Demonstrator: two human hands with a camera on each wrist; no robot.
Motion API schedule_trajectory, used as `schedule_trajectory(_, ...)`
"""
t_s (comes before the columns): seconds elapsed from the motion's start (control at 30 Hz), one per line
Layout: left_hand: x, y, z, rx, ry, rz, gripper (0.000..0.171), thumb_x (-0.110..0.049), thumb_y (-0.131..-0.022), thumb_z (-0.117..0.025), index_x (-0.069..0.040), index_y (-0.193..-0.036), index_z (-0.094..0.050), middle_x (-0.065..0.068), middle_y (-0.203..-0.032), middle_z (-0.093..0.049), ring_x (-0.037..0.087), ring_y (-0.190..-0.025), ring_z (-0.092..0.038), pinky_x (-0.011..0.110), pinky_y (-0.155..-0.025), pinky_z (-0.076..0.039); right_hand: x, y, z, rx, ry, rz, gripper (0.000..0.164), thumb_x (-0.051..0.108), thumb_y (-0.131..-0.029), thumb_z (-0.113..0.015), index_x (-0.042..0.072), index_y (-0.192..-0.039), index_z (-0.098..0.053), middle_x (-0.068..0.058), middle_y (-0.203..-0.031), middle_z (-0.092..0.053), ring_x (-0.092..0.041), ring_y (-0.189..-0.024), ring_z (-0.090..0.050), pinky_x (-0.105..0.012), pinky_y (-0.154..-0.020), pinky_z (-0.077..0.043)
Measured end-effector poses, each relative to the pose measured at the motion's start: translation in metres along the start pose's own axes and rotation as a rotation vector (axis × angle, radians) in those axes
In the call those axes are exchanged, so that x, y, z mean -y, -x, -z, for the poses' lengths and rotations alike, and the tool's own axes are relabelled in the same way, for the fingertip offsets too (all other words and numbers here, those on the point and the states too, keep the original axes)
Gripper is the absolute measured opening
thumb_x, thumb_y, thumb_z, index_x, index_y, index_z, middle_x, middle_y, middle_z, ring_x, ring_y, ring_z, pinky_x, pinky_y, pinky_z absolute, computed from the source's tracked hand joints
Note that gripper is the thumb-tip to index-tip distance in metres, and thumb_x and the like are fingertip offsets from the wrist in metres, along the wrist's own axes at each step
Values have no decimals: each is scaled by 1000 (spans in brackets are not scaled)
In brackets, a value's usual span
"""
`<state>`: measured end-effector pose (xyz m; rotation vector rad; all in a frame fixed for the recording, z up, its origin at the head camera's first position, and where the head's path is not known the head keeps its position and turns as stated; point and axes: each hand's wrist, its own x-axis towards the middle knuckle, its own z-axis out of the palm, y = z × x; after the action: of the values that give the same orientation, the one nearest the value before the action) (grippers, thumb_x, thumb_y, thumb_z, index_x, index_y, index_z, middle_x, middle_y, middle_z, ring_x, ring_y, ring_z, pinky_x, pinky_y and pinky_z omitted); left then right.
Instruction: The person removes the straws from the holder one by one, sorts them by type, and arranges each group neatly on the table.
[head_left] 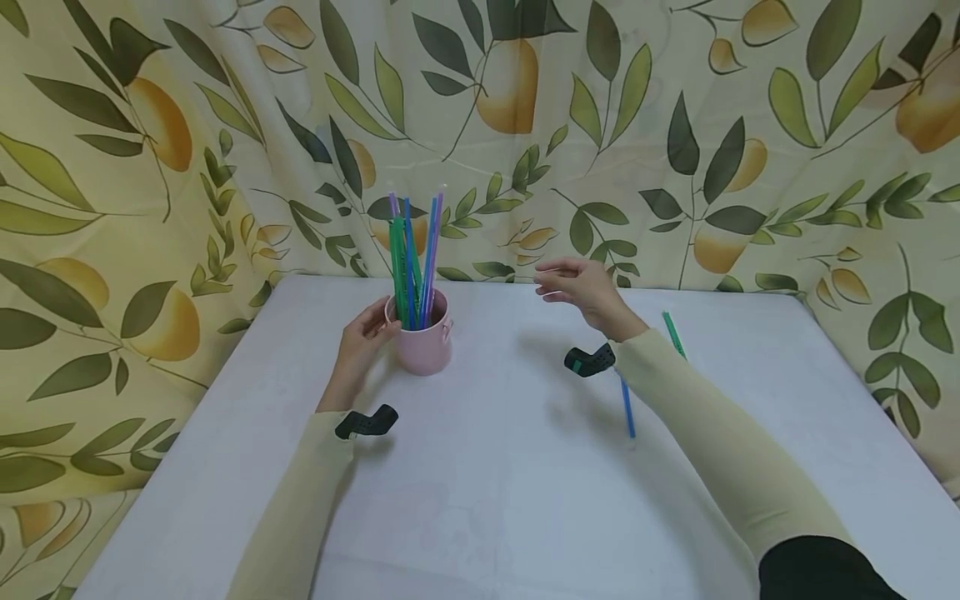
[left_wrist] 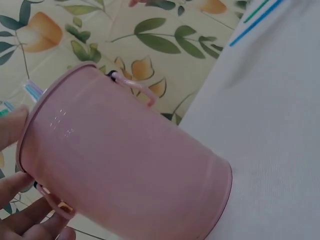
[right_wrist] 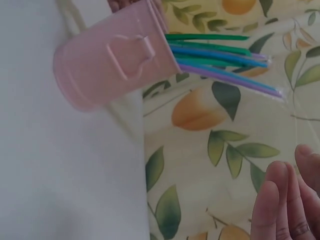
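Note:
A small pink bucket (head_left: 423,352) with side handles stands upright on the left part of the table. Several green, blue and purple straws (right_wrist: 215,51) poke out of its top, some with clear wrapping past their ends. My left hand (head_left: 358,346) grips the bucket at its left side, thumb at the rim and fingers by the near handle (left_wrist: 64,209). To the right of the bucket, my right hand (head_left: 585,292) is raised over the table with nothing held. Its fingers (right_wrist: 280,200) lie close together and gently bent, the thumb apart from them.
On the white table (head_left: 465,500), a blue straw (head_left: 628,410) and a green straw (head_left: 674,335) lie by the right forearm, which partly hides them. A leaf-and-fruit patterned cloth (head_left: 480,167) hangs behind the table and on both sides.

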<state>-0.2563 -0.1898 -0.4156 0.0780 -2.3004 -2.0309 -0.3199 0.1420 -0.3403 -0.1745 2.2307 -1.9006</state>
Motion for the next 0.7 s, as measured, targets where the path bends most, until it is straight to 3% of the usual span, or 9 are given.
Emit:
schedule_trajectory(0.23, -1, -1, 4, 72, -35, 21, 63, -16, -90, -62, -10, -146, -33, 18, -149, -37, 29, -137, -37, 38, -113, -34, 8, -8, -18, -1, -38, 16, 37, 13, -88, -65, -3, -120, -58, 7, -85, -70, -11, -78, -67, -22, -73, -58)
schedule_trajectory(0.47, -27, 13, -2, 99, -124, 70, 77, -16, -84, -70, -11, -148, -28, 16, -151, -33, 29, -141, -31, 38, -118, -27, 12, -10, -27, 5, -67, 34, 35, 12, -88, -64, -3, -119, -58, -5, -93, -71, -11, -75, -66, -22, -73, -58)
schedule_trajectory(0.57, -26, 11, -3, 95, -152, 75, 80, -17, -82, -72, -12, -148, -27, 16, -151, -33, 30, -141, -31, 39, -118, -26, 13, -9, -29, 14, -70, 35, 39, 12, -89, -64, -6, -123, -55, 1, -88, -70, -10, -74, -65, -21, -73, -58)
schedule_trajectory(0.7, -13, 2, -1, 83, -142, 63, 80, -17, -81, -74, -14, -148, -29, 14, -151, -35, 28, -140, -33, 38, -117, -27, 14, -10, -32, 19, -82, 36, 38, 12, -88, -64, -5, -121, -57, 3, -88, -69, -10, -75, -65, -21, -74, -58)
